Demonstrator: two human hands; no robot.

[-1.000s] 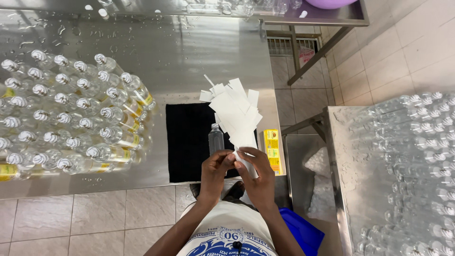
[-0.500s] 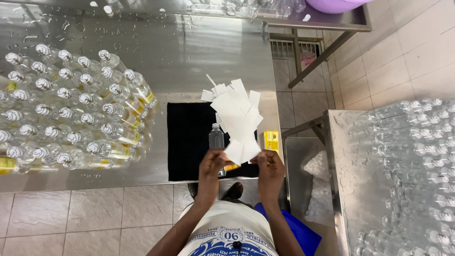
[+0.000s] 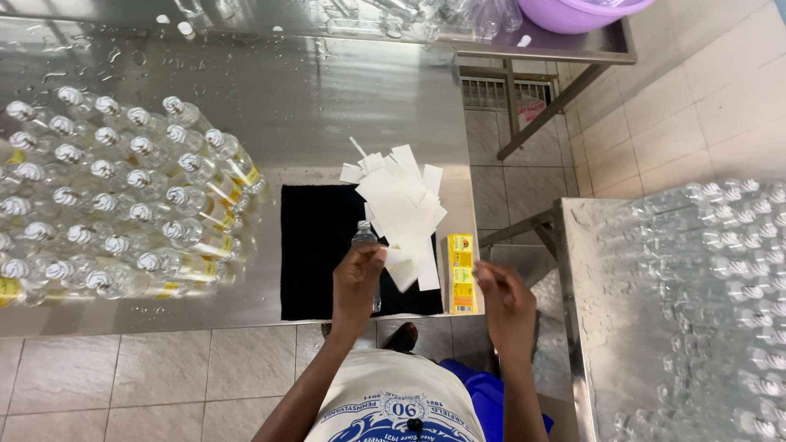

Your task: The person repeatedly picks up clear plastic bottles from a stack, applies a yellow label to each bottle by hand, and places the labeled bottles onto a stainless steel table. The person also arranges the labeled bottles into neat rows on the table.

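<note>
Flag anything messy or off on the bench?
Water drops are scattered over the steel table. The white labels lie in a loose, fanned heap, partly off the black mat. The left hand grips a small bottle; nothing looks broken.

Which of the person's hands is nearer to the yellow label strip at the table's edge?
Right. The right hand hovers just beside the yellow label strip, off the table edge. The left hand sits farther left, gripping a small clear bottle over the black mat.

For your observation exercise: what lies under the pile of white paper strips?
The white paper strips lie partly on a black mat, partly on the steel table. Anything beneath the pile is covered.
</note>
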